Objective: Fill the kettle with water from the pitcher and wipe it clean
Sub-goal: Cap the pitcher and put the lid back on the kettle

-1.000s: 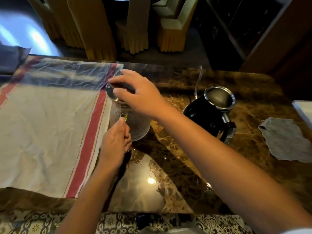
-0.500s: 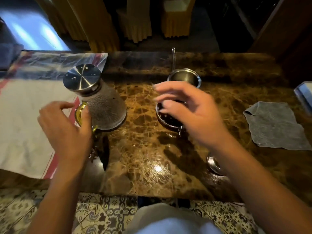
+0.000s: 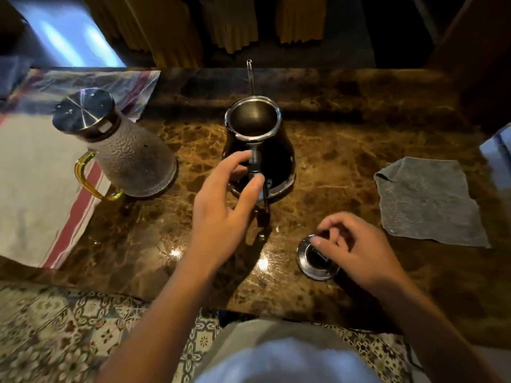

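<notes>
The black kettle (image 3: pixel 278 150) stands mid-table with its steel rim open and its handle pointing at me. My left hand (image 3: pixel 224 205) reaches to that handle, thumb and forefinger spread loosely on either side of it and touching it. The round steel kettle lid (image 3: pixel 315 268) lies flat on the marble near the front edge. My right hand (image 3: pixel 356 252) is curled over it, fingertips gripping its top. The textured glass pitcher (image 3: pixel 135 161), with a steel cap on and an amber handle, stands to the left, untouched. A grey wiping cloth (image 3: pixel 425 203) lies flat at the right.
A white cloth with red stripes (image 3: pixel 36 189) covers the table's left part, under the pitcher's edge. The brown marble table (image 3: pixel 345 150) ends just in front of me. Yellow-covered chairs (image 3: pixel 229 23) stand beyond the far edge. A pale object (image 3: pixel 497 153) sits at the far right.
My left hand let go of the pitcher handle and moved right to the kettle handle. My right hand left the pitcher cap, crossed over the kettle and came down onto the kettle lid.
</notes>
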`<move>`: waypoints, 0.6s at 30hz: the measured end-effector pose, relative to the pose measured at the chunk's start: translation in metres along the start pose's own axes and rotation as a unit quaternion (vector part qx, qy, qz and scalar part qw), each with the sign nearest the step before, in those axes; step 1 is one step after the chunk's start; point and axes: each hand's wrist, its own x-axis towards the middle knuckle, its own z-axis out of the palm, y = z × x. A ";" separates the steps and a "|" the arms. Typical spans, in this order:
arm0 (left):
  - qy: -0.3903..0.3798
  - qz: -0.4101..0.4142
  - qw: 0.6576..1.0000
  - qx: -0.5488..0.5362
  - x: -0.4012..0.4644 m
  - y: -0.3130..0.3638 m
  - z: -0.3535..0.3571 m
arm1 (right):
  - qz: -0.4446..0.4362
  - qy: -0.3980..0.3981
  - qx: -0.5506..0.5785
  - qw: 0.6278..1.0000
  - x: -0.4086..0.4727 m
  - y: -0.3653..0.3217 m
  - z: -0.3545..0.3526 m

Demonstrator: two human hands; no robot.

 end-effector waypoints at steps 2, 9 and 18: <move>-0.008 -0.028 0.999 -0.031 0.001 0.002 0.013 | 0.000 -0.013 -0.066 0.998 -0.003 0.012 0.003; -0.007 -0.041 0.992 -0.115 0.001 -0.003 0.034 | -0.058 -0.038 -0.159 0.985 -0.007 0.032 0.007; 0.065 -0.036 0.986 -0.147 -0.005 -0.022 0.024 | -0.035 -0.027 -0.070 0.997 -0.001 0.038 -0.010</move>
